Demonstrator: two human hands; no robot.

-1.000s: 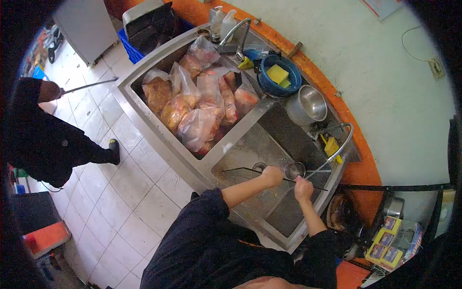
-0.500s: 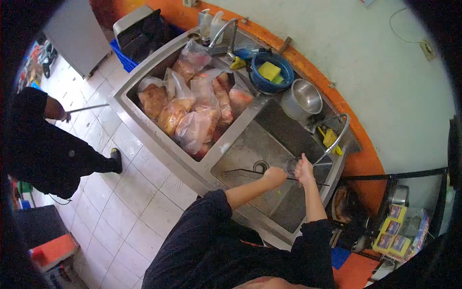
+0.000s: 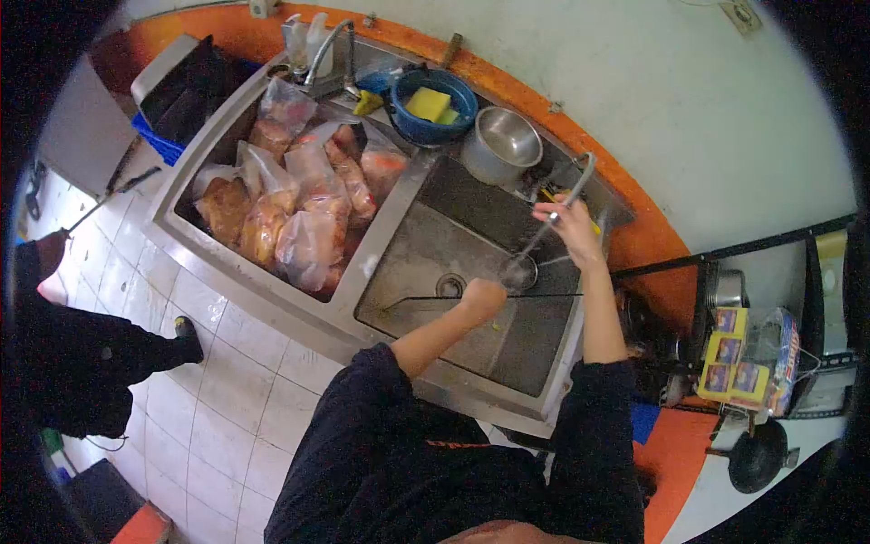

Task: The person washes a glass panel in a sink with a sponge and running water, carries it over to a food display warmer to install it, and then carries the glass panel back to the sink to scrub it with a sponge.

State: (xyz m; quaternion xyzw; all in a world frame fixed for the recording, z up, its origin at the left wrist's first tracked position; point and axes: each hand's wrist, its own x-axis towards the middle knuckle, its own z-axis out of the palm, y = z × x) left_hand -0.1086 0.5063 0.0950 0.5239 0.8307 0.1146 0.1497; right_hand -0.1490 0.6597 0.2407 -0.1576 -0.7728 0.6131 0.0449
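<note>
My left hand [image 3: 485, 302] is closed in a fist over the right sink basin [image 3: 412, 258], around a long thin dark rod [image 3: 544, 296] that reaches across the basin. Beside it, a small round bowl-shaped piece [image 3: 520, 274] sits under running water; whether it is joined to the rod I cannot tell. My right hand [image 3: 576, 234] is up at the curved faucet spout [image 3: 583, 177], its fingers about the spout's lower end. Behind that hand, a yellow item [image 3: 595, 225] is partly hidden.
Bagged meat [image 3: 308, 245] fills the left basin. Along the back ledge stand a metal pot [image 3: 509, 168], a blue tub [image 3: 426, 134] with yellow sponges, and another faucet [image 3: 349, 59]. At far left, a person [image 3: 86, 335] in dark clothes holds a pole. Shelving [image 3: 770, 245] stands right.
My right hand has moved from beside the round piece up to the faucet spout. The round piece now sits under the stream. The view has turned, and the person at left has shifted.
</note>
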